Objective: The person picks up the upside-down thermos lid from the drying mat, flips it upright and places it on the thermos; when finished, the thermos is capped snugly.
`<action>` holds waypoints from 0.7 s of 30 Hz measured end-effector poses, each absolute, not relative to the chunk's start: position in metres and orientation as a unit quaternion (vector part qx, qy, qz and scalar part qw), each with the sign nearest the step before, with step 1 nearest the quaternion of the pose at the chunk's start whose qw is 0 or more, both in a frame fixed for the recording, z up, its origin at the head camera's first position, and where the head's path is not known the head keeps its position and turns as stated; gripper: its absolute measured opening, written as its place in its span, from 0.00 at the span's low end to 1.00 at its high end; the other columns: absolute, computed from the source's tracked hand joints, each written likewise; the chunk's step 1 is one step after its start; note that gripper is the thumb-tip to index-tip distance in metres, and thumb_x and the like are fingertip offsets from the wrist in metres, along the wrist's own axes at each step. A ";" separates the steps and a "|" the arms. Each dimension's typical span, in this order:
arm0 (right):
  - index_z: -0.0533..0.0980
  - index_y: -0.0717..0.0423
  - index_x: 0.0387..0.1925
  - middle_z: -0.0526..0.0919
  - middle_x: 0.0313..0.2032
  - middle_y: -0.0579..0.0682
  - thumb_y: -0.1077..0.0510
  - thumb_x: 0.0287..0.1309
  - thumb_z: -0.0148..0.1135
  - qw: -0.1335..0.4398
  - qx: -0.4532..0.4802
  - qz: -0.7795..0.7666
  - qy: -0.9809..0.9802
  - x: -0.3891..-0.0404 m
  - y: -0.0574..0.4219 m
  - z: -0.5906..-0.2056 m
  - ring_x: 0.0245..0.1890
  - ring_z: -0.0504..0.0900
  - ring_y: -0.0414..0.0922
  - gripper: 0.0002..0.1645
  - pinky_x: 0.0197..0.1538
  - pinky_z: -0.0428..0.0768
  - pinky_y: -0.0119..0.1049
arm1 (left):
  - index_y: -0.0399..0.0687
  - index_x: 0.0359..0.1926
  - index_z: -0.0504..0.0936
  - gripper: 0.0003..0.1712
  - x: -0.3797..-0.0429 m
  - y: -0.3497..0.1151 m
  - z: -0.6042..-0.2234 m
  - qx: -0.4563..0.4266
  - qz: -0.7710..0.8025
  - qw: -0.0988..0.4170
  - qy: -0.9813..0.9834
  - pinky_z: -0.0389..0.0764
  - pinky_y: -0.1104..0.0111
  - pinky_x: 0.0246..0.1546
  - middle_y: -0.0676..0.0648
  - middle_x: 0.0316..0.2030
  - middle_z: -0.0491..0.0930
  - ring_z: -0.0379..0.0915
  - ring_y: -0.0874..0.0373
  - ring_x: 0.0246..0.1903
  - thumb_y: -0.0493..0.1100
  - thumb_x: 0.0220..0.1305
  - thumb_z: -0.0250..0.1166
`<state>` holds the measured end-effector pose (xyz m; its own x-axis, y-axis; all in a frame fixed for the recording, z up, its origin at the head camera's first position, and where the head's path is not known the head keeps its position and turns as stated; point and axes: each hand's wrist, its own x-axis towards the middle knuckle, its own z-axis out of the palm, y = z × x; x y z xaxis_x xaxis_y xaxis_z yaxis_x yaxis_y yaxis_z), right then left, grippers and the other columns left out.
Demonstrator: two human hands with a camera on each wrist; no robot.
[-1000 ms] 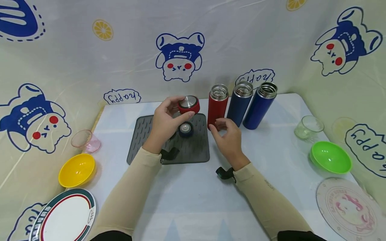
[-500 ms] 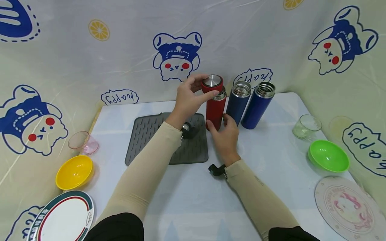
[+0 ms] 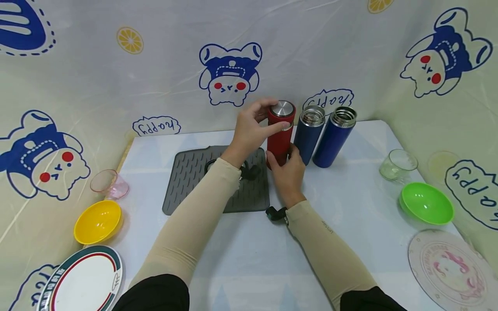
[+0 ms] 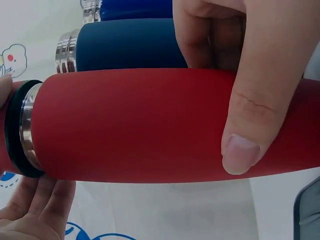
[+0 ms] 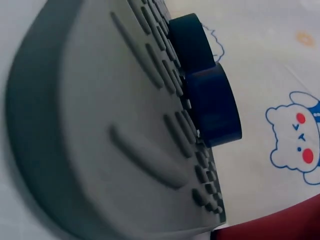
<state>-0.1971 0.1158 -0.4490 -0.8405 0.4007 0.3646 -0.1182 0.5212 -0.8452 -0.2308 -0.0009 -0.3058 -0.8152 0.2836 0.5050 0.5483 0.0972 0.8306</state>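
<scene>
My left hand (image 3: 252, 131) holds the red lid (image 3: 283, 109) with its steel top at the mouth of the red bottle (image 3: 278, 147). In the left wrist view, a dark ring and a strip of steel neck show between the lid and the red bottle body (image 4: 135, 125). Low on that upright bottle, my right hand (image 3: 288, 175) grips the body, thumb in front and fingers behind. Right beside it stand a dark blue bottle (image 3: 307, 138) and a bright blue bottle (image 3: 332, 140), both uncapped.
The grey ribbed mat (image 3: 186, 181) lies left of the bottles. On it stand a blue lid (image 5: 215, 105) and a dark teal lid (image 5: 192, 45). A pink glass (image 3: 116, 185), yellow bowl (image 3: 99, 222) and plate (image 3: 83, 280) line the left; a green bowl (image 3: 426, 203) sits right.
My left hand has carried the red lid up and right from over the mat, then lowered it onto the red bottle's mouth. The right hand has closed round the bottle.
</scene>
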 end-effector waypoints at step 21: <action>0.65 0.51 0.63 0.76 0.54 0.44 0.37 0.53 0.63 0.292 -0.047 0.483 -0.824 -0.202 0.119 -0.460 0.51 0.74 0.36 0.40 0.53 0.73 0.34 | 0.34 0.47 0.78 0.26 -0.232 0.007 -0.322 -0.295 -0.586 0.203 -0.727 0.74 0.70 0.49 0.43 0.45 0.76 0.73 0.59 0.48 0.36 0.46 0.76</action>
